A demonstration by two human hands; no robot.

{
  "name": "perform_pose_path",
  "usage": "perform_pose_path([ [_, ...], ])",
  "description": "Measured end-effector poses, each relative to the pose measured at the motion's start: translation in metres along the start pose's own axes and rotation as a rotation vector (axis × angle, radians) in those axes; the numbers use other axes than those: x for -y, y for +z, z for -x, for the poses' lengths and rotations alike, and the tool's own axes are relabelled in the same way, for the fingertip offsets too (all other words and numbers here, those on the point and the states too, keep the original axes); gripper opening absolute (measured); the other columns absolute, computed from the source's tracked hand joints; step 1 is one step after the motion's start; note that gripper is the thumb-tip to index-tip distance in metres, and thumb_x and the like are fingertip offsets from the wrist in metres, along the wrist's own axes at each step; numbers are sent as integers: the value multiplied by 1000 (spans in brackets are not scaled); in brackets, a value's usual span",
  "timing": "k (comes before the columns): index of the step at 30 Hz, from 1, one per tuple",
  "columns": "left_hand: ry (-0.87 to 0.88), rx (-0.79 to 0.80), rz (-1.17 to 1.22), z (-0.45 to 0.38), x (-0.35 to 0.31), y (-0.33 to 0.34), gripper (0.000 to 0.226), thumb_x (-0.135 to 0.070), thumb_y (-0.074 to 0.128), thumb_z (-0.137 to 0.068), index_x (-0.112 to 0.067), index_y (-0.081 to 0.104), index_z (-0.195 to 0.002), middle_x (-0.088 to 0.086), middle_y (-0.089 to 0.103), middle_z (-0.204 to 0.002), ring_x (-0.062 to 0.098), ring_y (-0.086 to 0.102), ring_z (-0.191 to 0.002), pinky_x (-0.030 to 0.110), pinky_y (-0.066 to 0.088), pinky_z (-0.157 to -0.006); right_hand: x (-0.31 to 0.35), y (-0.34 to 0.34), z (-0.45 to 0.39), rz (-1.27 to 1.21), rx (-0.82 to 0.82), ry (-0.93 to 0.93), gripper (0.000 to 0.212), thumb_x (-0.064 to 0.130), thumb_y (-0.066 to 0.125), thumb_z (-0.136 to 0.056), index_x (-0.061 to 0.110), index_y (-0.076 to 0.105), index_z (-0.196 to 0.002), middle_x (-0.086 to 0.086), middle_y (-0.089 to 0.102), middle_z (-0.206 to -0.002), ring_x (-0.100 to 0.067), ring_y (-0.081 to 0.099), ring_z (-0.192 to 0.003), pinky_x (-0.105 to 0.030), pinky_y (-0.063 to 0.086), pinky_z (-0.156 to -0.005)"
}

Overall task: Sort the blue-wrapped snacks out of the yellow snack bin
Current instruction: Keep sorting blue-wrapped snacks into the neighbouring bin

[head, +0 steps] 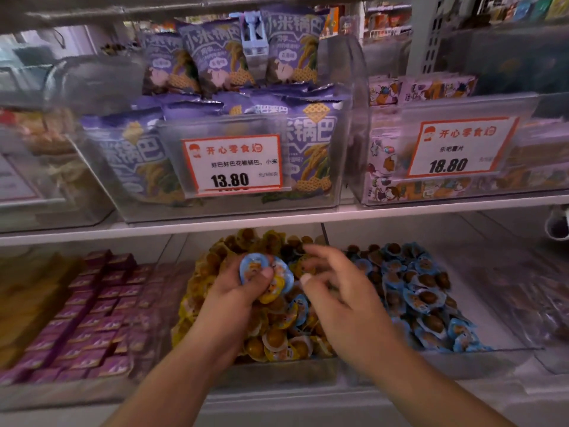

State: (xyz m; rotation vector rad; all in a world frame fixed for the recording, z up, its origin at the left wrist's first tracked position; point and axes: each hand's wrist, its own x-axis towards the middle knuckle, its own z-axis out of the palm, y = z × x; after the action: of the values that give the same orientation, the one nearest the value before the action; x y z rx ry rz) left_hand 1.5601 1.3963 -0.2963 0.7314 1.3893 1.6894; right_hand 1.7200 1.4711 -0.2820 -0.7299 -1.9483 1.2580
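So I'm partway through this, nowhere near done. My left hand [243, 288] has its fingers [264, 274] curled round a small clutch of snacks held over the middle of the yellow snack bin [215, 374] on the lower shelf [431, 392]: a blue-wrapped snack [254, 268] on top under my thumb, plus at least one yellow one [272, 291] that came along for the ride. My right hand [335, 291] hangs just beside it above the right side of the pile, fingers loosely spread and a bit curled, holding nothing as far as I can see (it's blurry). Looking at the heap, there are blue wrappers left mixed in, a few near the middle below my hands [300, 309], so more digging to go. The bin next door on the right [480, 352] is full of blue ones [428, 297], so my guess is that's where these belong. Nothing in my left hand has been dropped there yet. Purple boxes [98, 306] sit in the bin to the left, not my problem.
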Motion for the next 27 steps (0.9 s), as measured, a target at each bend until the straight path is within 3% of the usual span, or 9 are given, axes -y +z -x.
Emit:
perform_pose_path([
  [3,99,64,-75,5,-1,-3,25,-23,65,-87,-14,69,-110,11,74,-106,23,71,-100,34,56,-86,2,21,-7,-156,160,228,23,47,56,-95,51,60,-117,25,67,-108,4,65,-100,-24,57,-86],
  [7,226,14,-347,0,-1,-16,17,-8,61,-93,-21,70,-98,-5,74,-92,5,68,-82,15,51,-69,-1,30,-25,-39,98,224,22,26,58,-99,30,68,-119,5,75,-100,-21,72,-91,-41,60,-82],
  [11,238,-38,-339,-5,-6,-25,21,-8,57,-97,-25,68,-103,-11,74,-95,3,69,-87,12,49,-71,0,35,-37,69,6,126,20,19,64,-94,38,67,-97,12,72,-89,-2,69,-83,-27,59,-75],
  [14,297,-129,-439,-8,-7,-26,19,-17,54,-100,-32,62,-108,-23,70,-97,-5,65,-92,12,47,-78,1,42,-39,-61,-34,219,21,17,61,-94,35,69,-99,4,73,-96,-15,72,-90,-43,60,-83],
  [16,416,-155,-626,-7,-7,-26,20,-26,52,-101,-43,57,-112,-23,66,-105,-6,59,-105,10,43,-87,0,45,-38,-143,-1,308,22,16,57,-95,30,72,-106,1,75,-102,-18,71,-96,-43,58,-88],
  [19,554,-111,-822,0,0,-14,33,-32,46,-98,-41,48,-130,-14,57,-124,6,50,-119,24,40,-99,6,55,-29,-532,33,469,24,27,54,-98,20,75,-107,-8,76,-104,-18,72,-96,-35,58,-80],
  [22,558,-105,-1048,9,15,9,45,-32,43,-96,-34,44,-141,-9,56,-130,16,48,-116,38,41,-96,16,58,-16,-1003,39,665,35,38,54,-98,14,71,-117,-13,73,-116,-21,71,-102,-32,57,-80],
  [25,522,-161,-1033,13,17,23,51,-32,43,-93,-29,45,-143,-5,59,-129,21,49,-116,42,40,-95,17,56,-6,-1021,-3,684,35,42,54,-97,16,69,-116,-7,74,-115,-20,71,-100,-36,56,-83],
  [27,568,-167,-910,17,11,28,51,-29,45,-90,-26,48,-141,-7,59,-123,20,51,-112,45,43,-93,23,50,-1,-1006,18,669,35,35,52,-99,12,69,-120,-14,66,-127,-20,66,-111,-36,52,-97],
])
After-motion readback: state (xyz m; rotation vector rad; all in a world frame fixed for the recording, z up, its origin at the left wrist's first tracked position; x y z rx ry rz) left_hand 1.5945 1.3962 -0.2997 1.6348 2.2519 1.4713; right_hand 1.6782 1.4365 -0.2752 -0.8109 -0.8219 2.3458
